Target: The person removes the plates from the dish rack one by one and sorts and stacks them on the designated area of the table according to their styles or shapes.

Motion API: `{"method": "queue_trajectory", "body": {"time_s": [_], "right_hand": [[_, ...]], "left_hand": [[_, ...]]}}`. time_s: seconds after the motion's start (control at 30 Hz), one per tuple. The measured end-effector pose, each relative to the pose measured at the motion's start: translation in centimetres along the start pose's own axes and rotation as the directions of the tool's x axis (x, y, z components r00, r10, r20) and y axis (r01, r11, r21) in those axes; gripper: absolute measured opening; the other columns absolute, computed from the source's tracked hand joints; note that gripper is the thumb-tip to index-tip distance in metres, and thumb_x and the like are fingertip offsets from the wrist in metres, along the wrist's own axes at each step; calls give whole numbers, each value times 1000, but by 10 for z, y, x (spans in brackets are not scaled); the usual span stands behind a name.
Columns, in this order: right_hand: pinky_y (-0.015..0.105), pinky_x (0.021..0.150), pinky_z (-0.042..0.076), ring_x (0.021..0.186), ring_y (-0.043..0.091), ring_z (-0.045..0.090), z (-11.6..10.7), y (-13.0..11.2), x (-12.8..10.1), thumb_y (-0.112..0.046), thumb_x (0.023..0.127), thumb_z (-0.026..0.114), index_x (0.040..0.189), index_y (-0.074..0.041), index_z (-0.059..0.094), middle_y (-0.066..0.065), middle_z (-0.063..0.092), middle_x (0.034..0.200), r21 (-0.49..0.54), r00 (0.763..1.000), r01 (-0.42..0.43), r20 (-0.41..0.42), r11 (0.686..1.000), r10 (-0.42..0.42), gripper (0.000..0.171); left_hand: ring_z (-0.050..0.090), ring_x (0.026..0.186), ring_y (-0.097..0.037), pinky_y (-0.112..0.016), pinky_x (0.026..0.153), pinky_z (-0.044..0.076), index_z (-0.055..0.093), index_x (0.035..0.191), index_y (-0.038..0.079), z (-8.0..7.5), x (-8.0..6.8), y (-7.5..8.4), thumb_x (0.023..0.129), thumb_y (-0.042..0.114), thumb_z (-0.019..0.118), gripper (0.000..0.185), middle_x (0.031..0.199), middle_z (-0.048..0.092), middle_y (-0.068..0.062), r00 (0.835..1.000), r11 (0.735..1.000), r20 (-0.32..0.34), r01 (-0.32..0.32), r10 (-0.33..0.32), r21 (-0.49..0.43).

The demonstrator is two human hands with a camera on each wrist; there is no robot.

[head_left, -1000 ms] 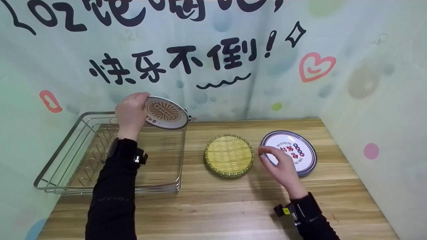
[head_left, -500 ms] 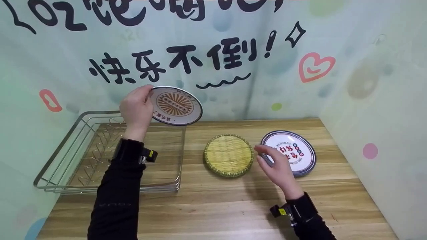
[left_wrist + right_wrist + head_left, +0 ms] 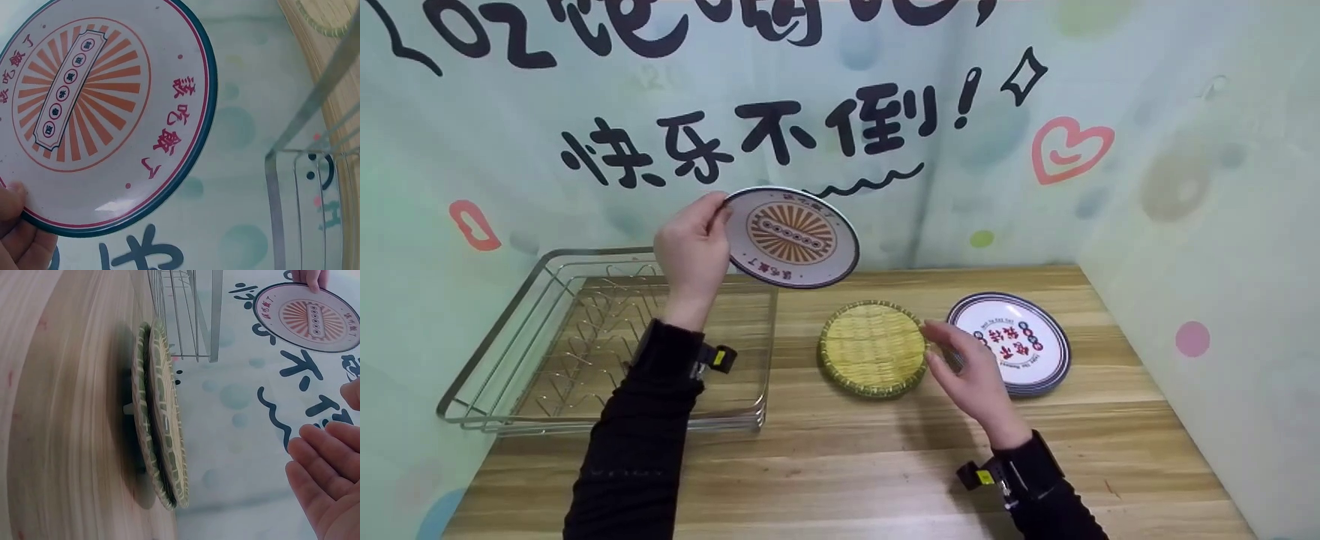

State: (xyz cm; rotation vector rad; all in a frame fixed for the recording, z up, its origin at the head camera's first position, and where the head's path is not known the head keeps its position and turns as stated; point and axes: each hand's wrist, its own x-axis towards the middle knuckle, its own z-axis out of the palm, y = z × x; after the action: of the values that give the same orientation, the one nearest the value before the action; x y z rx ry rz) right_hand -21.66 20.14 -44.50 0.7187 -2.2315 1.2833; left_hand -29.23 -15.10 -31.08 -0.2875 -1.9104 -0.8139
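Note:
My left hand (image 3: 694, 244) pinches the left rim of a white plate (image 3: 793, 238) with a dark edge and an orange sunburst print. It holds the plate tilted in the air, above the back right part of the wire dish rack (image 3: 771, 352). In the left wrist view the plate (image 3: 163, 197) fills the upper left, with fingertips (image 3: 11, 202) at its edge. My right hand (image 3: 975, 382) hovers with fingers loosely bent and nothing in them, between the round woven bamboo tray (image 3: 874, 349) and a blue-rimmed plate (image 3: 1035, 337). The right wrist view shows two woven trays (image 3: 163, 410) stacked.
The wire rack with upright prongs stands at the left of the wooden table (image 3: 840, 472). The blue-rimmed plate, seemingly stacked on another, lies at the right. A printed cloth wall (image 3: 840, 225) closes off the back, with walls on both sides.
My left hand has lifted the plate up and to the right, away from the rack, and its face shows more. My right hand has drifted slightly left, toward the woven tray.

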Motion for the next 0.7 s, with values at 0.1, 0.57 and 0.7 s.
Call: {"method": "queue_trajectory", "body": {"time_s": [0.1, 0.57, 0.7], "right_hand": [[23, 100, 47, 109, 32, 64, 3, -2, 1, 9, 85, 71, 127, 7, 59, 16, 67, 120, 23, 1000, 5, -9, 1000, -5, 44], [56, 86, 53, 101, 47, 62, 5, -57, 16, 20, 85, 61, 120, 23, 53, 33, 64, 109, 144, 998, 57, -44, 988, -51, 37], [57, 86, 52, 100, 48, 63, 7, -61, 16, 20, 86, 60, 121, 23, 52, 34, 64, 109, 169, 998, 57, -49, 984, -50, 36]], "left_hand": [[73, 80, -27, -38, 68, 60, 76, 96, 1, 2, -1, 8, 88, 5, 72, 10, 94, 75, -14, 1000, 999, 4, -18, 18, -31], [73, 78, -27, -33, 65, 61, 75, 99, -1, 9, -13, 36, 86, 0, 73, 14, 96, 74, -15, 991, 985, 119, 71, -53, -156], [73, 77, -25, -31, 64, 61, 76, 98, 0, 10, -18, 45, 85, 0, 74, 13, 95, 75, -14, 990, 979, 137, 54, -28, -194]]}}
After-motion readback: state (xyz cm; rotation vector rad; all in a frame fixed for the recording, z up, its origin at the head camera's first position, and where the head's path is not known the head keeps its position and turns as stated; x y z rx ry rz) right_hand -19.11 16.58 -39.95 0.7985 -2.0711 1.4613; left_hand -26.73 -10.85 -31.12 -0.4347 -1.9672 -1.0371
